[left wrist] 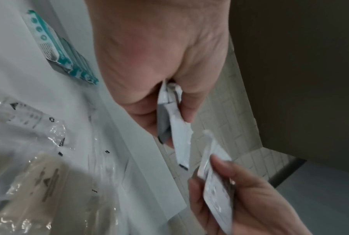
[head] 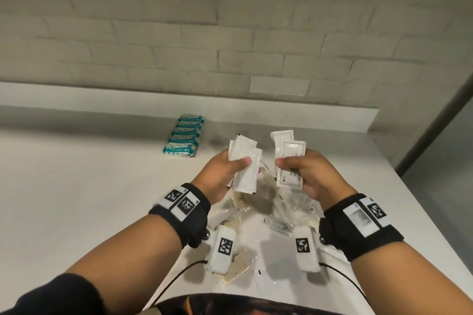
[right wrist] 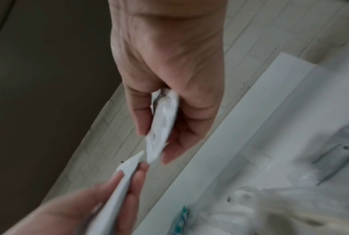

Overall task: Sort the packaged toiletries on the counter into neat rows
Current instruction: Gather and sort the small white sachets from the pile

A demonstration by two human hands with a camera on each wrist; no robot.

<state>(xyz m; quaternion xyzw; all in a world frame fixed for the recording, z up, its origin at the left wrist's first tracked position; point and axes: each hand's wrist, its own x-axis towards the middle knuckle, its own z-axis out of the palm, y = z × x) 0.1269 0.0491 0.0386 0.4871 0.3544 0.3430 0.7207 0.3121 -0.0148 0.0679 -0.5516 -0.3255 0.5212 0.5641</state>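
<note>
Above the white counter my left hand holds a fanned stack of plain white sachets, thumb pressed on top. My right hand pinches two or three white sachets with printed borders. In the left wrist view the left hand's sachets show edge-on, with the right hand's sachets below them. The right wrist view has the right hand's sachets edge-on and the left hand's stack in the lower left. A neat row of teal-and-white packs lies at the back of the counter.
A loose heap of clear-wrapped toiletries lies on the counter under and between my wrists. A raised white ledge and a pale brick wall run behind. The counter's right edge drops to a grey floor.
</note>
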